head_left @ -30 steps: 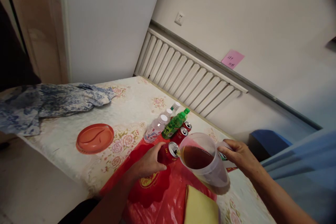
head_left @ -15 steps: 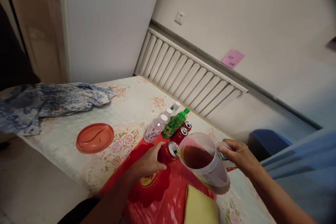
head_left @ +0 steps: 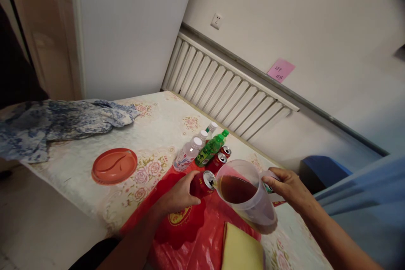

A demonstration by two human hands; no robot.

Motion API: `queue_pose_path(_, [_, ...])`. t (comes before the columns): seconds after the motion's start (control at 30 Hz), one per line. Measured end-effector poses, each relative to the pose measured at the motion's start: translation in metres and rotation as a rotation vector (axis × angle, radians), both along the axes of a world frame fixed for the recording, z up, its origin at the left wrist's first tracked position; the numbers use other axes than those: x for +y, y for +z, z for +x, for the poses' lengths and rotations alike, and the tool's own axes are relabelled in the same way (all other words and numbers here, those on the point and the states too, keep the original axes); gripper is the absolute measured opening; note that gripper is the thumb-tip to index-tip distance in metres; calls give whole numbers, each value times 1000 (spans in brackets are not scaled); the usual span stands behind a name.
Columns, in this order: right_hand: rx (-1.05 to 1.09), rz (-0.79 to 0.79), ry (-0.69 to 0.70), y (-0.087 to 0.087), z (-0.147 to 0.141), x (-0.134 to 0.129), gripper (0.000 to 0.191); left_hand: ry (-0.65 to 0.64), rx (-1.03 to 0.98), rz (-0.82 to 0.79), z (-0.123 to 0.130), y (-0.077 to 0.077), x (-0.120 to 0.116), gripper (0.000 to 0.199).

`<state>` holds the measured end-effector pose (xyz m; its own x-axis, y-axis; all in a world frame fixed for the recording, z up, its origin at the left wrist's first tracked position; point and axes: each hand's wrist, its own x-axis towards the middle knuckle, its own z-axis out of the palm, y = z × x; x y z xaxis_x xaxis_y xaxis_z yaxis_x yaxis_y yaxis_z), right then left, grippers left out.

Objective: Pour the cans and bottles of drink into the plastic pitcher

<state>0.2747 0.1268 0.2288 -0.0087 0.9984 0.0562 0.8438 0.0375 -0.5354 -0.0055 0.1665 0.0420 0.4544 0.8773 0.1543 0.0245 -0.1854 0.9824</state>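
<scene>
My left hand [head_left: 181, 194] is wrapped around a red drink can [head_left: 202, 183], its opened top facing the jug. With my right hand [head_left: 289, 186] I grip the handle of a clear plastic jug [head_left: 257, 215]. The jug tilts left, and brown liquid [head_left: 237, 190] lies inside it up near the spout. That spout meets the can's opening, where a yellowish trickle shows. Just behind stand two more red cans [head_left: 215, 163], green bottles [head_left: 209, 152] and clear bottles with white caps [head_left: 187, 154]. Red plastic sheeting [head_left: 193, 240] lies under the held can.
On the flowered tablecloth [head_left: 164, 114] sits an orange divided plate [head_left: 114, 166] at left, with a blue-and-white cloth [head_left: 79, 119] beyond it. A yellow folded cloth or pad [head_left: 242, 249] lies in front. A radiator [head_left: 228, 88] runs along the wall behind.
Almost nothing differs. Both hands, the can and the tilted jug keep their places; the liquid's surface in the jug looks only slightly changed.
</scene>
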Motion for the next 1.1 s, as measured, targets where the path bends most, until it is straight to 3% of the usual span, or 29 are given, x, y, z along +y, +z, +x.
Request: queue_pose_path(1.1, [-12, -39, 18, -2, 2, 1, 51, 12, 20, 4, 1, -1, 0, 72])
